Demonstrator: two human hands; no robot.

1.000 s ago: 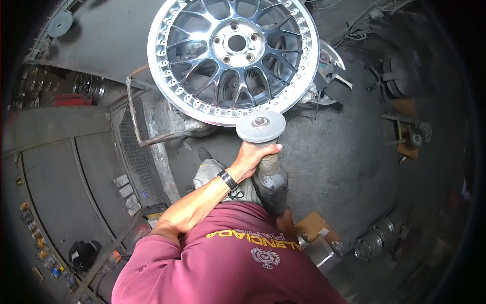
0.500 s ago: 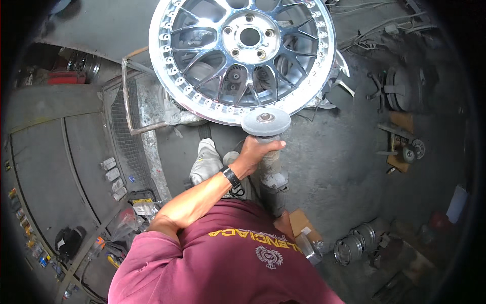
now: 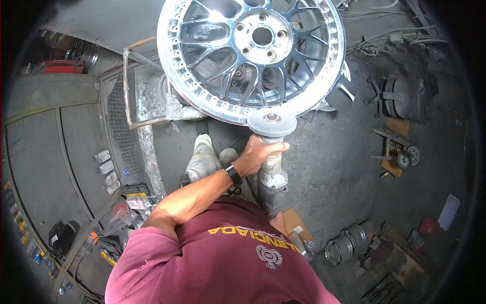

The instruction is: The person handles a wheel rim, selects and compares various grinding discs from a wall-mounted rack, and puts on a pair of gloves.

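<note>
My left hand (image 3: 259,153) is wrapped around the front neck of a long, dusty power polisher (image 3: 273,185). A round grey abrasive disc (image 3: 272,123) sits on the tool's far end. It overlaps the near rim of a shiny multi-spoke alloy wheel (image 3: 328,76); whether they touch I cannot tell. Of my right hand (image 3: 277,221), only a small patch shows beside the tool's rear end, close to my shirt. Its fingers are hidden.
Left of the wheel stands a rusty metal frame (image 3: 126,91) beside a mesh panel (image 3: 121,114). Cables (image 3: 390,38) run along the far right. More wheels (image 3: 344,245) lie at the lower right, near a cardboard box (image 3: 296,223). White blocks (image 3: 106,167) line a panel at left.
The wheel appears a little farther right and turned slightly clockwise. The disc and my left hand have shifted slightly right; the whole view has moved a bit too. My left grip is the same.
</note>
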